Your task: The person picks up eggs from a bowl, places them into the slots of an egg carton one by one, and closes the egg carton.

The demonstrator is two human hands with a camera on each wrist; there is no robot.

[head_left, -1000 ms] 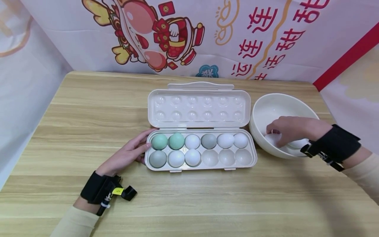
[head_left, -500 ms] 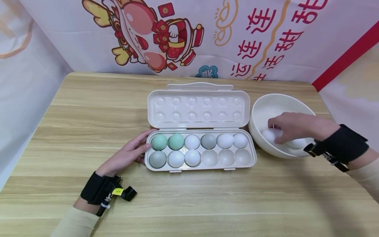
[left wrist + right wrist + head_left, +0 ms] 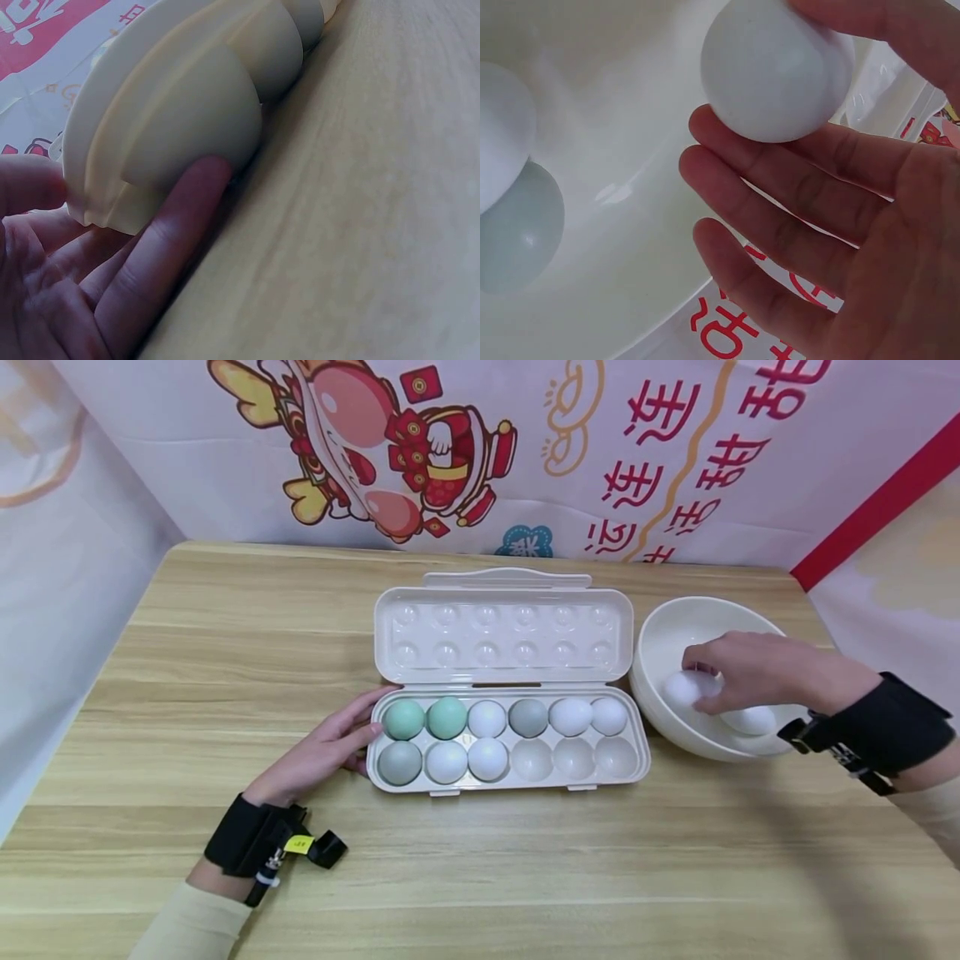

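Observation:
In the head view, my right hand [image 3: 768, 670] pinches a white egg [image 3: 682, 690] between thumb and fingers, inside the cream bowl [image 3: 667, 631]. The right wrist view has that egg [image 3: 772, 71] between the thumb and the fingertips. Another white egg [image 3: 501, 131] and a pale green egg [image 3: 529, 232] lie deeper in the bowl. My left hand [image 3: 322, 756] grips the left end of the open egg carton [image 3: 531, 762], thumb at the rim and fingers against the side. Its back row is full of green, grey and white eggs; the front row has a grey egg [image 3: 400, 763] and two white ones at left.
The carton's lid [image 3: 504, 635] lies open toward the back, close beside the bowl's left rim. Three front-row cups at the right hold no egg. A printed cloth [image 3: 585, 502] hangs behind the wooden table [image 3: 487, 877].
My right hand and the white egg have risen a little toward the back of the bowl, and the wrist has shifted right. My left hand and the carton stay put.

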